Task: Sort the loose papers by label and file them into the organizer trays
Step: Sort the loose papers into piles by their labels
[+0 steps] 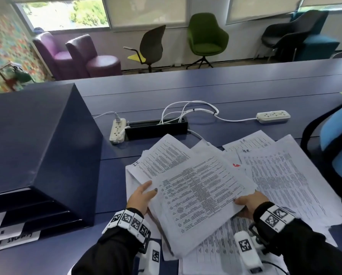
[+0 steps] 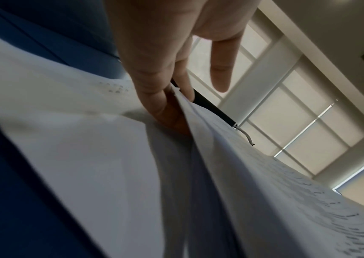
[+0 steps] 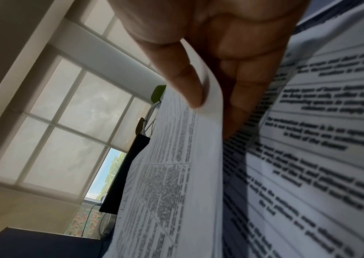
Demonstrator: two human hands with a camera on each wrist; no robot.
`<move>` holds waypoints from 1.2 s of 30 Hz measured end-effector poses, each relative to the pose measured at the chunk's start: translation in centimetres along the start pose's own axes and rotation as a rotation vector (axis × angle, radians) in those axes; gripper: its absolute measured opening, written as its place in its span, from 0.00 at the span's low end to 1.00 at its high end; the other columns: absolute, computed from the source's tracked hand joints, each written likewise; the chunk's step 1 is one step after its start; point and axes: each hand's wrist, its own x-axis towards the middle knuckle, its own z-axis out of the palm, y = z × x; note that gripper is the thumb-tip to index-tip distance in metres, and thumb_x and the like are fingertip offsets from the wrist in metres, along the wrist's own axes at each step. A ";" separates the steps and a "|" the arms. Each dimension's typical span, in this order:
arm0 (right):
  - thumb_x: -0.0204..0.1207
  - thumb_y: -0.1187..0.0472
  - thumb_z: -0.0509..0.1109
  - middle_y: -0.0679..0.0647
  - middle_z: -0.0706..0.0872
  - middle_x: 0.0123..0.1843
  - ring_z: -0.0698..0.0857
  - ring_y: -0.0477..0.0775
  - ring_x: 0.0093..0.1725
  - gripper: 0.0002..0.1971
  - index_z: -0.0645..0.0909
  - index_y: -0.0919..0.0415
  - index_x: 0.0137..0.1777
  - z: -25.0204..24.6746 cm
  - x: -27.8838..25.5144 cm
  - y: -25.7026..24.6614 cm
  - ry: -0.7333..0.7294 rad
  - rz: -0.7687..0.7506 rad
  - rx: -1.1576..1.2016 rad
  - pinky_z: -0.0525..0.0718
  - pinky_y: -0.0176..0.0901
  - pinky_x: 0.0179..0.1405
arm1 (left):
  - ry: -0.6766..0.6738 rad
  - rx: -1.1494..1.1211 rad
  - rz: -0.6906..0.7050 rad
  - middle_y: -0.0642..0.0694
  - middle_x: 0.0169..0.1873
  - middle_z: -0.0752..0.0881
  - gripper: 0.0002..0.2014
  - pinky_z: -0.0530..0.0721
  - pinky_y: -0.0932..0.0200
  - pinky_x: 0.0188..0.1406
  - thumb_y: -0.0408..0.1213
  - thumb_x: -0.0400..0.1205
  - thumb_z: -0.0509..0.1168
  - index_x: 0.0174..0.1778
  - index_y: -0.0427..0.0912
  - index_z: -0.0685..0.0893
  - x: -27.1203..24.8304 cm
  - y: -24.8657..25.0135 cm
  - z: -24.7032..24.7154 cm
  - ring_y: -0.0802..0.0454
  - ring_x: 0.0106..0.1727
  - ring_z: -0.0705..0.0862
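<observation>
Printed sheet stack point(image 1: 202, 197) lifted aslant above loose papers point(image 1: 285, 175) — dark organizer trays point(image 1: 37, 147) left, labelled slots.

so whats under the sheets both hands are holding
More printed papers spread on the blue desk. The held sheets, gripped by the left hand and right hand, hide whatever lies directly beneath.

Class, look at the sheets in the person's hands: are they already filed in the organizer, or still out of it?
Out. Both hands, left hand and right hand, hold the sheets above the table, beside the organizer.
</observation>
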 end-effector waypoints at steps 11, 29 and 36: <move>0.67 0.78 0.73 0.72 0.83 0.56 0.83 0.75 0.54 0.24 0.73 0.71 0.63 -1.1 1.6 0.4 0.139 -0.076 -0.150 0.83 0.72 0.51 | 0.268 -0.095 0.089 0.41 0.44 0.89 0.08 0.88 0.56 0.45 0.27 0.80 0.66 0.48 0.43 0.88 0.8 -0.5 -1.8 0.46 0.43 0.88; 0.76 0.62 0.71 0.59 0.83 0.61 0.82 0.61 0.60 0.19 0.76 0.66 0.65 -0.1 -0.2 -0.3 -0.017 -0.316 -0.555 0.78 0.46 0.60 | -0.049 0.300 0.071 0.41 0.43 0.88 0.18 0.86 0.45 0.51 0.22 0.79 0.63 0.63 0.44 0.78 -0.7 -0.7 -1.2 0.41 0.45 0.88; 0.76 0.64 0.70 0.64 0.82 0.66 0.81 0.64 0.63 0.23 0.73 0.66 0.70 0.8 1.2 1.3 0.006 -0.273 -0.678 0.78 0.58 0.66 | -0.189 0.264 0.094 0.45 0.47 0.88 0.12 0.84 0.52 0.45 0.37 0.85 0.60 0.64 0.49 0.75 -2.7 -0.1 1.0 0.48 0.44 0.86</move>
